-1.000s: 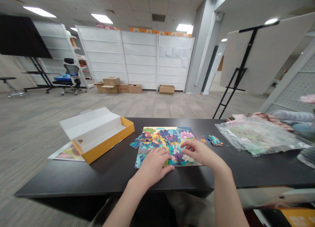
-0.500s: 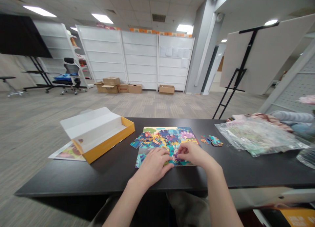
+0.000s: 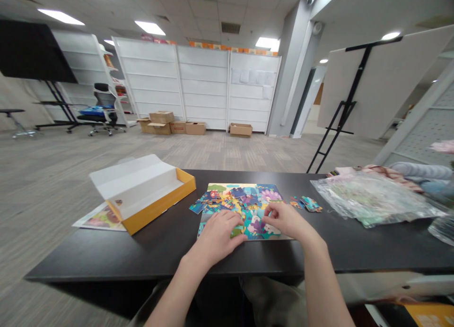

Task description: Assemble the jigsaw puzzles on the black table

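Note:
A colourful jigsaw puzzle board [image 3: 255, 221] with a white rabbit picture lies on the dark table. Across its upper half are loose jigsaw pieces [image 3: 238, 193] in an untidy heap. My left hand [image 3: 220, 230] rests palm down on the board's lower left, fingers stretched out, covering part of the picture. Over the lower right, my right hand [image 3: 285, 219] has its fingers curled together just beside the rabbit; whatever they may hold is hidden. A few more puzzle pieces [image 3: 311, 204] lie on the table right of the board.
An open yellow box [image 3: 161, 209] with a white lid stands on the left, over a printed sheet [image 3: 102, 219]. Clear plastic bags [image 3: 372, 199] lie at the right, with folded cloth behind. The table's [image 3: 142, 261] front edge is close to my lap.
My right hand has drawn a little to the right, uncovering more of the rabbit picture. My left hand stays on the board, shifted only slightly.

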Tool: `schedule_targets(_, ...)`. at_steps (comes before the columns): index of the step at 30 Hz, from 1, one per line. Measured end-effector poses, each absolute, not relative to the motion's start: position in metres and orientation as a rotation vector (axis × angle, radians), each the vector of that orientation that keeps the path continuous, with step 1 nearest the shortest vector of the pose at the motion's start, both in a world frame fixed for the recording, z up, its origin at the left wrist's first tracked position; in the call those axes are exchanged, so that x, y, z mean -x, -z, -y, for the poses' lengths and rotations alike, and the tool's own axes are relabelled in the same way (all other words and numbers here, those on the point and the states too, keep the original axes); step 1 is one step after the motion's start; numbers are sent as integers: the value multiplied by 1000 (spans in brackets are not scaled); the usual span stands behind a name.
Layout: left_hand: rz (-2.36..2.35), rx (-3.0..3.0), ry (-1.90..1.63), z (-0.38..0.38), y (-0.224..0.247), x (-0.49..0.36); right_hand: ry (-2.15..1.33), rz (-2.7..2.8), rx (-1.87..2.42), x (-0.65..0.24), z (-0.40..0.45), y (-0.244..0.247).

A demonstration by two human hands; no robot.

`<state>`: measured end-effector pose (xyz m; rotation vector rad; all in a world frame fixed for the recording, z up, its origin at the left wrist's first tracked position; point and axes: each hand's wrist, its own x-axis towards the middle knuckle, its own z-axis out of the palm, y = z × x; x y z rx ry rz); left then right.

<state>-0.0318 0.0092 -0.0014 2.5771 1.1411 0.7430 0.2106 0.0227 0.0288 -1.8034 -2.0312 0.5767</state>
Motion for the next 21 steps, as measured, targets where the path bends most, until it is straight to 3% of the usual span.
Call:
schedule_targets(13,-1145,-2579,-707,-10,-8,38,-901,2078,1588,-192,-35,0)
schedule_targets(21,-1951,-2257,-697,-34,-11,98,-736,2112,1642,-193,-32,-12)
